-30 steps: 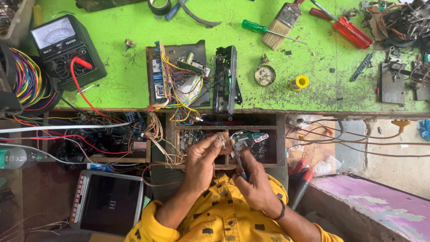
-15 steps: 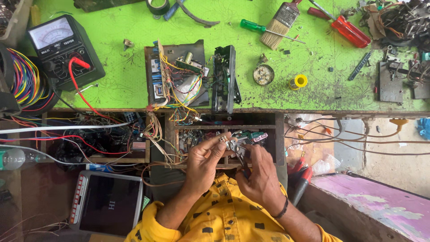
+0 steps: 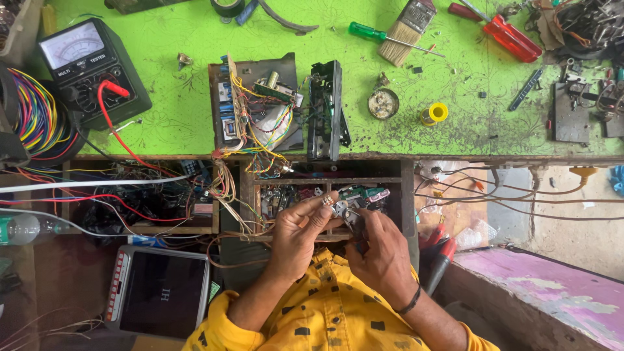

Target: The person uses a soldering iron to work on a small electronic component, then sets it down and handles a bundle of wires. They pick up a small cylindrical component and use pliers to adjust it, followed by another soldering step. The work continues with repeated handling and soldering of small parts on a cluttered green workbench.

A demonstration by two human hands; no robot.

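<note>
Since a second ago both hands have drawn closer over the wooden parts drawer (image 3: 403, 214), the left hand (image 3: 300, 229) and right hand (image 3: 380, 250) together pinching a small silvery metal part (image 3: 340, 207), apparently mid-adjustment.

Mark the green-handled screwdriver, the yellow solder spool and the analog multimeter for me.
green-handled screwdriver (image 3: 365, 30): head view, on its green handle.
yellow solder spool (image 3: 435, 114): head view, on the spool's yellow rim.
analog multimeter (image 3: 73, 47): head view, on its white dial face.

Both hands meet at chest height, left hand (image 3: 298, 233) fingertips pinched, right hand (image 3: 383, 257) curled closed.
</note>
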